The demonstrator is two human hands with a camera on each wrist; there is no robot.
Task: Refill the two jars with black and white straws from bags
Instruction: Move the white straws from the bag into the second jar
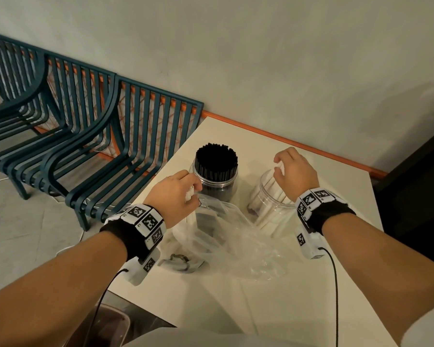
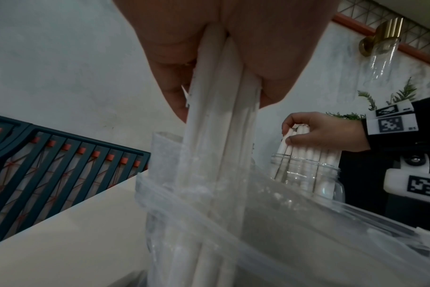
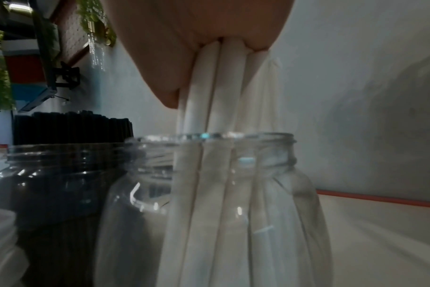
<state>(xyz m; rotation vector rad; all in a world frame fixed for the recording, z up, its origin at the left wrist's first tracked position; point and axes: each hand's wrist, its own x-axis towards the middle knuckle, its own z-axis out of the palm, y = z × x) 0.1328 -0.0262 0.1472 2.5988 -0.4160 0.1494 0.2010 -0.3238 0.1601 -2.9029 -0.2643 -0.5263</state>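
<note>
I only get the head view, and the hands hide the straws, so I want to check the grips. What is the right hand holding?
Observer: The right hand grips a bundle of white straws whose lower ends are already inside the clear jar.
Operator: And the left?
Observer: The left hand grips more white straws, running down into the plastic bag.
Operator: Is the black jar full?
Observer: The black straws stand packed above its rim.

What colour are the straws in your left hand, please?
White straws, gripped by the left hand; clearest in the left wrist view.
</note>
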